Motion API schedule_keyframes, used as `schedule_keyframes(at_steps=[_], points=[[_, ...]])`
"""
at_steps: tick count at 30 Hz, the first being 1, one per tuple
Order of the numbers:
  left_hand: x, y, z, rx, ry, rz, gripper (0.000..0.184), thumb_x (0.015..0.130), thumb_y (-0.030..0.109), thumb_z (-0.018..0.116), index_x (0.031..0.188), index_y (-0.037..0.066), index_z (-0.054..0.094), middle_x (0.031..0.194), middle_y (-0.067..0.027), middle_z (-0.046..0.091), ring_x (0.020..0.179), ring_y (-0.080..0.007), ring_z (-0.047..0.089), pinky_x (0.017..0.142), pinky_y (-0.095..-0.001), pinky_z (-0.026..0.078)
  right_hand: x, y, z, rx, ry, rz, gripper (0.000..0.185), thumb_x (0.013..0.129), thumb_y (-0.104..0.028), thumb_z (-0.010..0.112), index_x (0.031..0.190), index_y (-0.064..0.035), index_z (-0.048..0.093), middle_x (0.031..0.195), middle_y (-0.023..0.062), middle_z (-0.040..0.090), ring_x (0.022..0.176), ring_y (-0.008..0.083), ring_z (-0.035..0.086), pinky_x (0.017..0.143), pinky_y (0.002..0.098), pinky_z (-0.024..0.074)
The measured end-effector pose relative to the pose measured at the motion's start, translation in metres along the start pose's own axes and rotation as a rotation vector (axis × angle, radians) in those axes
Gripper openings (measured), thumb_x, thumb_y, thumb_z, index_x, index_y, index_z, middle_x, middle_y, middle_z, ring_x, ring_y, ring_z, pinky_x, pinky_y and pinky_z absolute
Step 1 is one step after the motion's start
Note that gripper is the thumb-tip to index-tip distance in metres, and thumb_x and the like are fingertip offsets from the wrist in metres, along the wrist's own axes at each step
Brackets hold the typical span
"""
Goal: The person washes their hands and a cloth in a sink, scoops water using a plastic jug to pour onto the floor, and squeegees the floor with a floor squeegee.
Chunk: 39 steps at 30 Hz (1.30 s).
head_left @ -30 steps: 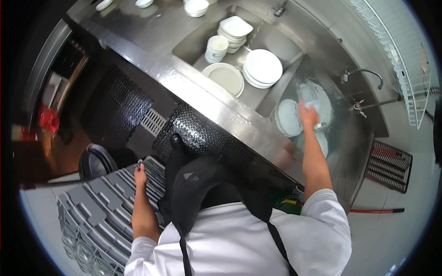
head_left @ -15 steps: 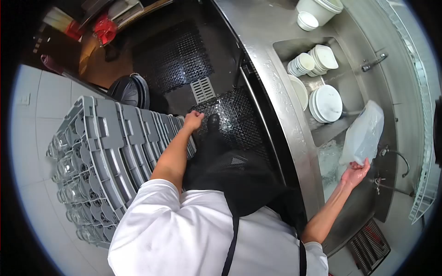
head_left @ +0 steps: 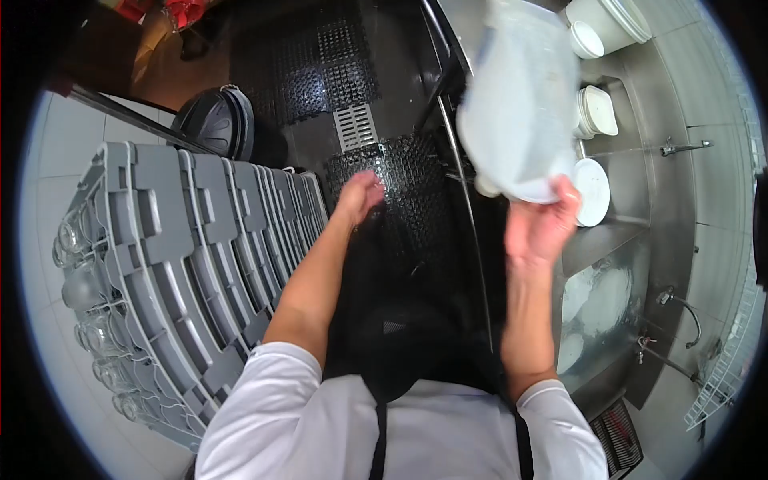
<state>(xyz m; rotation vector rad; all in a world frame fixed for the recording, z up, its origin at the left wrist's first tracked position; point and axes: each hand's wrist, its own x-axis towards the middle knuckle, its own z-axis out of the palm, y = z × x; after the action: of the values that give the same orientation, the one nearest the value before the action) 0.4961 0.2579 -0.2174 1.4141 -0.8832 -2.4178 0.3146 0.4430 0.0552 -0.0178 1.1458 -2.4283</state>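
Note:
My right hand grips the lower end of a translucent white plastic container, thumb and fingers closed on its rim. The container is tilted and raised beside the sink, hiding part of the counter edge and some of the dishes. Over the dark floor mat, my left hand hangs with nothing in it, its fingers loosely apart and slightly blurred. White round plates and stacked white square dishes sit in the sink basin behind the container.
Tall stacked grey dish racks with glasses stand on my left. A black lidded bin is beyond them. Water lies in the nearer sink basin, below a tap. White buckets stand at the far counter.
My right hand has lifted the container out from over the sink, bringing it left toward the floor side. My left hand has shifted slightly right, its fingers loosening. The view has turned somewhat.

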Motion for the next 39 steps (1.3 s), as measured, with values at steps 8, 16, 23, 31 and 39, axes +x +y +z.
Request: schedule_keyframes(at_steps=[8, 16, 23, 31, 39], points=[[0.054, 0.080, 0.028, -0.425, -0.743, 0.072, 0.026, 0.092, 0.018, 0.056, 0.113, 0.001, 0.058, 0.106, -0.0123, 0.064, 0.102, -0.0205, 0.062, 0.091, -0.0350, 0.051, -0.041, 0.146, -0.077, -0.234, -0.050, 0.198, 0.038, 0.084, -0.016, 0.052, 0.113, 0.0076, 0.054, 0.115, 0.0130, 0.059, 0.115, 0.0218, 0.050, 0.104, 0.0361, 0.0327], [0.163, -0.009, 0.059, -0.298, -0.465, 0.016, 0.026, 0.092, 0.017, 0.059, 0.111, 0.000, 0.060, 0.103, -0.0125, 0.066, 0.095, -0.0251, 0.065, 0.089, -0.0401, 0.054, -0.064, 0.216, -0.180, -0.412, 0.266, 0.425, 0.023, 0.090, -0.019, 0.056, 0.104, -0.0012, 0.061, 0.099, 0.0023, 0.062, 0.087, 0.0107, 0.054, 0.079, 0.0259, 0.0410], [0.214, -0.007, 0.087, -0.243, -0.436, 0.070, 0.039, 0.097, 0.019, 0.043, 0.129, -0.004, 0.046, 0.128, -0.0201, 0.054, 0.116, -0.0289, 0.055, 0.101, -0.0414, 0.044, 0.043, 0.218, -0.160, -0.379, 0.186, 0.359, 0.032, 0.098, -0.042, 0.048, 0.085, -0.0130, 0.048, 0.069, -0.0046, 0.040, 0.065, 0.0085, 0.037, 0.064, 0.0254, 0.0328], [0.207, -0.018, 0.066, -0.124, -0.367, 0.049, 0.047, 0.097, 0.024, 0.045, 0.135, -0.003, 0.041, 0.132, -0.0202, 0.050, 0.119, -0.0292, 0.050, 0.100, -0.0408, 0.042, 0.060, 0.287, -0.170, -0.470, 0.290, 0.121, 0.022, 0.097, -0.029, 0.054, 0.085, -0.0104, 0.056, 0.071, -0.0076, 0.042, 0.065, 0.0037, 0.033, 0.059, 0.0220, 0.0279], [0.179, -0.072, -0.017, -0.199, -0.125, -0.039, 0.057, 0.095, 0.033, 0.049, 0.141, 0.004, 0.034, 0.136, -0.0153, 0.049, 0.122, -0.0258, 0.047, 0.099, -0.0413, 0.039, 0.038, 0.323, -0.195, -0.346, 0.237, -0.037, 0.017, 0.096, -0.023, 0.054, 0.088, -0.0078, 0.058, 0.072, -0.0061, 0.045, 0.066, 0.0050, 0.036, 0.061, 0.0230, 0.0290]])
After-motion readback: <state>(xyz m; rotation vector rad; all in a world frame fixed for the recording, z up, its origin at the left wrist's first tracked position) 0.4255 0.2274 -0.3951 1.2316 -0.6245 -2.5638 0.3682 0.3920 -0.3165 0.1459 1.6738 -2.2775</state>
